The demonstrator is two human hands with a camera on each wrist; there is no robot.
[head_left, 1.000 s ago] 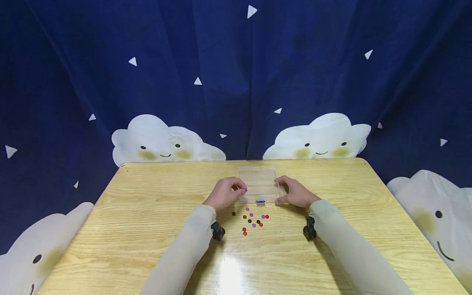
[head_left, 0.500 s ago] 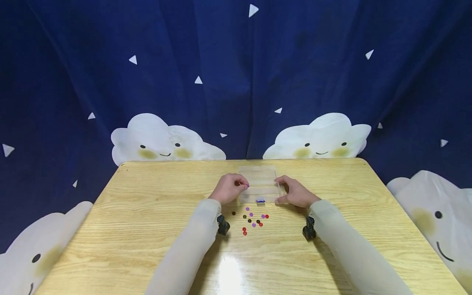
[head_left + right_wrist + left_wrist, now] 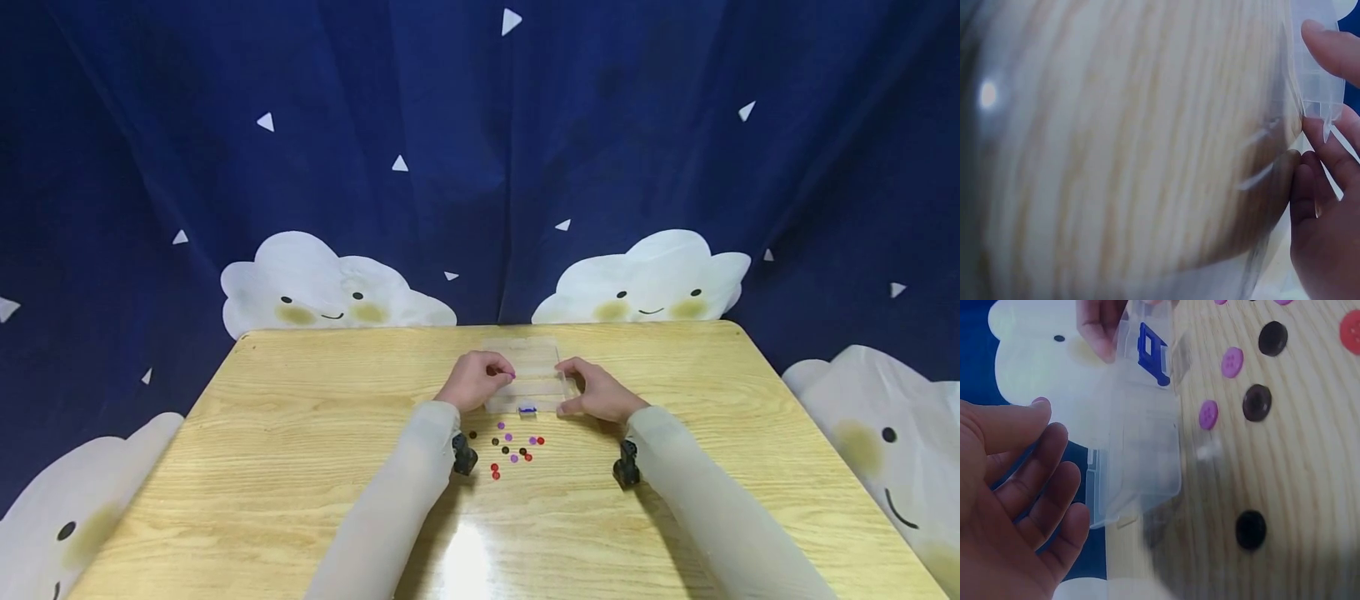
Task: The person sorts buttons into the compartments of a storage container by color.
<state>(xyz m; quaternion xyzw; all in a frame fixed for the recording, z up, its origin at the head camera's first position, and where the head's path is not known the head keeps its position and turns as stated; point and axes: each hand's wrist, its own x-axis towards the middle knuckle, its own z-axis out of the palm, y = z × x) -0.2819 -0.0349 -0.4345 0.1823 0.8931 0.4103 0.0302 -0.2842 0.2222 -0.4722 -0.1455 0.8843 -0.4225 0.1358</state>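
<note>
A clear plastic box [image 3: 536,387] with a blue latch [image 3: 527,409] lies at the far middle of the table, lid folded back. Over its left part, my left hand [image 3: 474,382] pinches a purple button [image 3: 513,375] between thumb and forefinger. Only a sliver of that button [image 3: 1040,399] shows at the thumb tip in the left wrist view. My right hand [image 3: 600,394] grips the box's right end, thumb at the front corner and fingers farther back. In the right wrist view, the fingers of the right hand [image 3: 1329,206] reach round the clear box [image 3: 1319,87].
Several loose buttons lie on the wooden table [image 3: 300,467] in front of the box: purple [image 3: 508,437], black [image 3: 495,442] and red [image 3: 541,441]. A dark blue curtain [image 3: 450,125] with white clouds hangs behind the table's far edge.
My left hand has moved right and slightly away from me, carrying the purple button farther over the box. The right hand keeps its place on the box, and the loose buttons lie as before.
</note>
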